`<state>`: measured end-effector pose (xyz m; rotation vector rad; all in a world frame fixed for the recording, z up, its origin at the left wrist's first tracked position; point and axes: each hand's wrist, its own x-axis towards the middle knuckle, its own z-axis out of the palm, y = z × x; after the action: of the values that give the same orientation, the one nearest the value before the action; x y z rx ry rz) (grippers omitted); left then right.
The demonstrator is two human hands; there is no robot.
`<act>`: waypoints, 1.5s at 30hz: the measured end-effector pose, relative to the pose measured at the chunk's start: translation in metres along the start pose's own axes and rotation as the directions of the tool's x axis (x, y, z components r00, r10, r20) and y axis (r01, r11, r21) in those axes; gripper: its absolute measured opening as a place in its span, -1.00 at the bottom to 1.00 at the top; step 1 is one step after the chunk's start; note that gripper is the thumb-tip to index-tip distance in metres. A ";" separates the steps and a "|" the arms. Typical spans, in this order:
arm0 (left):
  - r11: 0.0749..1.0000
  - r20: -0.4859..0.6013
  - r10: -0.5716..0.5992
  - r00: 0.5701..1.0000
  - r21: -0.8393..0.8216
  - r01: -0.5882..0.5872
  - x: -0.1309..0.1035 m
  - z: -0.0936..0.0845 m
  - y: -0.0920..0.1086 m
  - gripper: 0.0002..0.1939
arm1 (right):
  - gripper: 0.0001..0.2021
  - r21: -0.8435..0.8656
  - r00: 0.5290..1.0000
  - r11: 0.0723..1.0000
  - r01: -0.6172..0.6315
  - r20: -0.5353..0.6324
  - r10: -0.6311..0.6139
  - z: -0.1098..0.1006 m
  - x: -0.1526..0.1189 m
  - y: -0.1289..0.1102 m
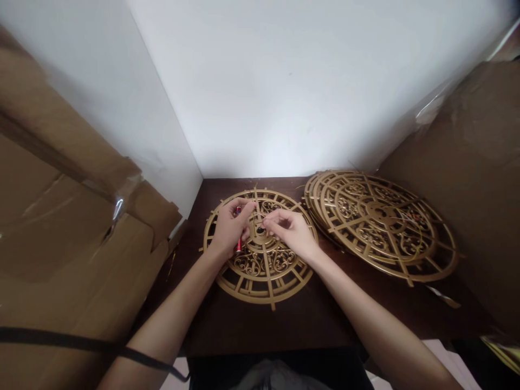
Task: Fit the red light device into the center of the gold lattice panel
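A round gold openwork disc (265,281), with scrolls and spokes like a clock face, lies flat on the dark table. My left hand (231,230) is over its left half, closed around a slim red cylindrical tool (238,246) that shows below and above the fingers. Its thumb and forefinger meet near the disc's centre. Opposite, my right hand (290,230) pinches the end of a thin wire (261,215) between thumb and forefinger. The wire runs toward the left fingertips; its exact path is too fine to make out.
To the right, several similar gold discs (382,214) are stacked at a slant, with yellow wire on top. Cardboard (73,233) stands at the left and more brown cardboard (459,141) at the right. A white wall (284,97) closes the back. A black cable (81,341) crosses lower left.
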<state>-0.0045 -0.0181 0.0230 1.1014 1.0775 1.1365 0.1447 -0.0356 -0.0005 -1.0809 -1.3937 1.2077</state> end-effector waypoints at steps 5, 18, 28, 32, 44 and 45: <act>0.992 0.028 -0.065 0.998 -0.110 0.067 0.001 -0.002 0.001 -0.74 | -0.78 0.208 0.998 0.978 -0.028 -0.056 0.040 0.000 0.001 -0.001; 0.964 0.117 -0.115 0.986 -0.227 0.139 0.003 0.000 -0.003 -0.71 | -0.80 0.191 0.996 0.981 0.003 -0.087 0.014 -0.002 0.003 0.000; 0.952 0.136 -0.194 0.972 -0.211 0.220 0.003 0.001 -0.003 -0.73 | -0.76 0.220 0.994 0.975 -0.017 -0.097 0.040 -0.004 0.006 0.002; 0.955 0.157 -0.230 0.960 -0.153 0.254 0.003 0.000 0.002 -0.80 | -0.77 0.205 0.993 0.979 -0.015 -0.114 0.039 -0.004 0.004 0.001; 0.924 0.179 -0.254 0.950 -0.246 0.293 -0.002 0.004 0.010 -0.64 | -0.80 0.211 0.990 0.977 0.013 -0.143 0.017 -0.005 0.006 0.003; 0.910 0.200 -0.264 0.943 -0.272 0.313 -0.003 0.004 0.010 -0.62 | -0.80 0.212 0.989 0.977 0.015 -0.145 0.016 -0.005 0.006 0.002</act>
<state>-0.0020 -0.0204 0.0341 0.7484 0.8729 0.9209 0.1489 -0.0283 -0.0019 -0.9974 -1.1247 1.2223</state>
